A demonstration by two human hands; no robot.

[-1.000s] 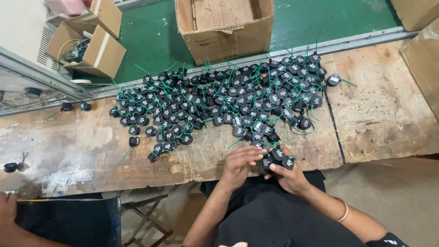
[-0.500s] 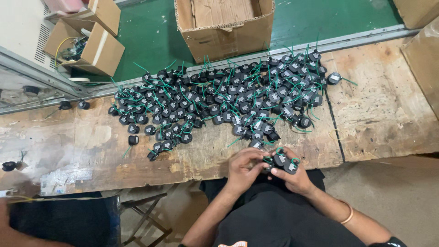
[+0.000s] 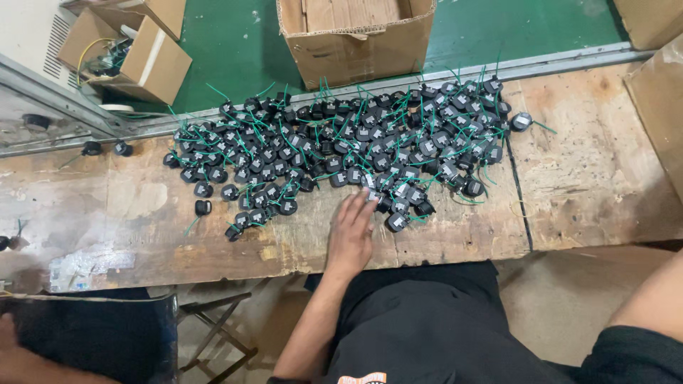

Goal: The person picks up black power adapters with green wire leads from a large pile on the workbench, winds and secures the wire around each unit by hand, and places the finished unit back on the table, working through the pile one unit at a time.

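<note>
While the right forearm hung off the table's near edge, hand unseen, the left hand [image 3: 353, 231] lay flat, fingers spread, touching the black wired parts [image 3: 341, 146] heaped mid-table; a cardboard box [image 3: 356, 35] stood beyond.

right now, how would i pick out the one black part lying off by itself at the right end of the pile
Start at the worn wooden bench and the big heap of black parts with green wires spread along its far edge. Follow the heap to its right end, just short of the dark gap between boards. There a round black part lies slightly apart, a single green wire trailing off to its right.
</note>
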